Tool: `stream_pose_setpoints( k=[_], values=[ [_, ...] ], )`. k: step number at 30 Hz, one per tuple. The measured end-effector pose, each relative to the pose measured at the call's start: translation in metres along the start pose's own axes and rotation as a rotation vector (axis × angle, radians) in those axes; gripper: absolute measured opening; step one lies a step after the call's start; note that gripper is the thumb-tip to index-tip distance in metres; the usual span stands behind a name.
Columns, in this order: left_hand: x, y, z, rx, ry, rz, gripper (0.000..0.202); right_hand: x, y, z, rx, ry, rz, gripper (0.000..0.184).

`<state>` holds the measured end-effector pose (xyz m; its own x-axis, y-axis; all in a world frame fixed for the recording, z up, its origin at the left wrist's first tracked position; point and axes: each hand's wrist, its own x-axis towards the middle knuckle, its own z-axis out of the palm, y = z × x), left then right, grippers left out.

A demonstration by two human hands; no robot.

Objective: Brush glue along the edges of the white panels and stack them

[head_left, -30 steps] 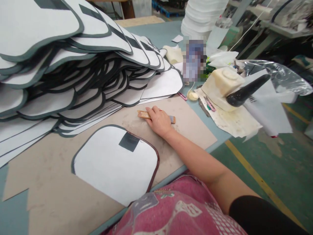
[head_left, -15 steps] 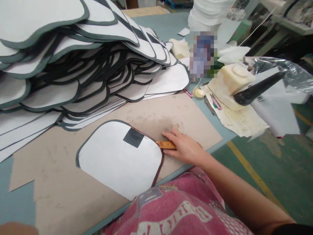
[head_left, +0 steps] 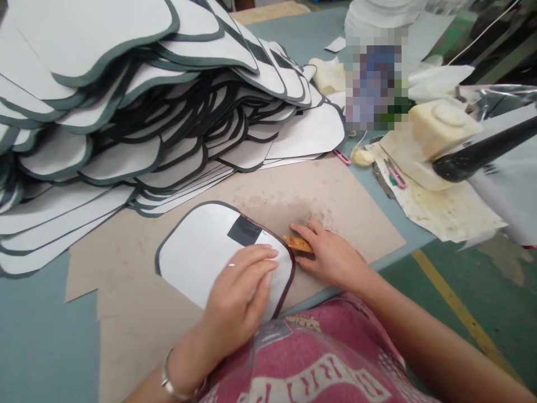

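A white panel [head_left: 193, 240] with a dark grey edge and a black rectangular patch [head_left: 244, 230] lies on the brown board. Along its right side the edge is dark reddish brown. My left hand [head_left: 241, 291] is over the panel's right half, fingers stretched out and thumb apart, with nothing in it. Whether it presses on the panel, I cannot tell. Beside the panel's right edge, my right hand [head_left: 329, 254] is closed around a flat amber-coloured tool [head_left: 298, 243]. The tool's tip is at the reddish-brown edge; its exact kind is unclear.
Many similar edged panels [head_left: 121, 157] are heaped at the back left on brown cardboard [head_left: 364, 221]. To the right are a cream plastic container [head_left: 440, 126], a black tapered object [head_left: 490, 146], a stained sheet [head_left: 457, 215] and a pink-handled item [head_left: 342, 157].
My left hand has come in from the lower left and is now over the panel. My right hand keeps the amber tool at the edge. The view has shifted left.
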<state>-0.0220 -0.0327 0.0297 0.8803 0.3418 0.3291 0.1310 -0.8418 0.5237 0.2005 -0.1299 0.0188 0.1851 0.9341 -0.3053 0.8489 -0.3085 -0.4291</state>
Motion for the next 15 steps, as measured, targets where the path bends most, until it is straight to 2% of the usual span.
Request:
stream_pose_setpoints(
  k=[4, 6, 11, 15],
  values=[
    [-0.005, -0.012, 0.029, 0.043, -0.157, 0.121, 0.033, 0.000, 0.005, 0.003, 0.016, 0.005, -0.002, 0.065],
    [-0.006, -0.017, 0.037, 0.093, -0.222, 0.156, 0.035, -0.001, 0.008, 0.005, 0.039, 0.009, -0.014, 0.065],
    [-0.008, -0.020, 0.039, 0.156, -0.251, 0.175, 0.035, -0.003, 0.011, 0.006, 0.085, 0.023, -0.020, 0.061],
    [-0.008, -0.017, 0.038, 0.166, -0.237, 0.171, 0.033, -0.003, 0.002, 0.008, 0.007, 0.018, 0.008, 0.066]
  ],
)
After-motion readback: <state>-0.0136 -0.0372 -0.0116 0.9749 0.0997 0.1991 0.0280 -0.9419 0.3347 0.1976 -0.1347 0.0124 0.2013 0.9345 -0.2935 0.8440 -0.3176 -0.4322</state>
